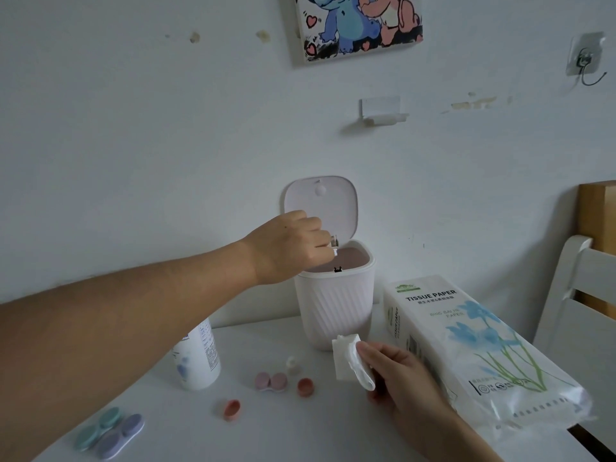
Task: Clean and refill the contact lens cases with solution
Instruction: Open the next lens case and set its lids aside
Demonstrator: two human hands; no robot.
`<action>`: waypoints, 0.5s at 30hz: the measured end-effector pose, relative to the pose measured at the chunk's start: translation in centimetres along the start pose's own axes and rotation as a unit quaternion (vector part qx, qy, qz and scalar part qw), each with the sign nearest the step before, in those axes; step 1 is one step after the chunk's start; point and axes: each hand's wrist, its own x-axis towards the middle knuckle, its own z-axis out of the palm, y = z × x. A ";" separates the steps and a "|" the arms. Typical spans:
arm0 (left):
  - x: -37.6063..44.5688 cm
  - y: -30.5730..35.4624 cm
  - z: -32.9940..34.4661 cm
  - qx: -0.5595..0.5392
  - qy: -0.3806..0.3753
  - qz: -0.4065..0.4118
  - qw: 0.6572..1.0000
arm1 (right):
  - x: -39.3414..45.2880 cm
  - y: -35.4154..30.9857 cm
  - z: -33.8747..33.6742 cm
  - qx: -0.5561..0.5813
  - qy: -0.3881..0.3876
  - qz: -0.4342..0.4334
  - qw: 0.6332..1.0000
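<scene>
The job looks about half done. The pink lens case (pixel 271 381) sits open on the table, its caps (pixel 305 387) off, near the right hand (pixel 400 375), which pinches a tissue (pixel 350 360). The left hand (pixel 293 248) holds something small over the open bin (pixel 333 295). Two more cases (pixel 110 433) wait, still closed.

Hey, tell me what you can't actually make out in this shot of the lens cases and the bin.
- Head view: what the left hand pinches over the bin; curled fingers hide most of it.
- The bin's contents: its rim blocks the inside.
- Solution bottle: top hidden behind the left forearm, label print too small.
- Pink lens case: whether its wells hold liquid, too small.
- Tissue pack: near end cut off.
</scene>
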 end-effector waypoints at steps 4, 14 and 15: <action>-0.2 0.1 0.4 -0.016 0.012 -0.029 0.999 | -0.1 0.0 0.0 0.004 -0.009 0.003 1.000; -3.1 2.9 -1.7 -0.277 0.127 -0.429 0.850 | -0.3 -0.1 0.1 -0.009 0.001 -0.002 1.000; -3.7 3.9 -2.2 -0.319 0.140 -0.469 0.812 | -0.3 -0.2 0.1 -0.009 0.003 -0.001 1.000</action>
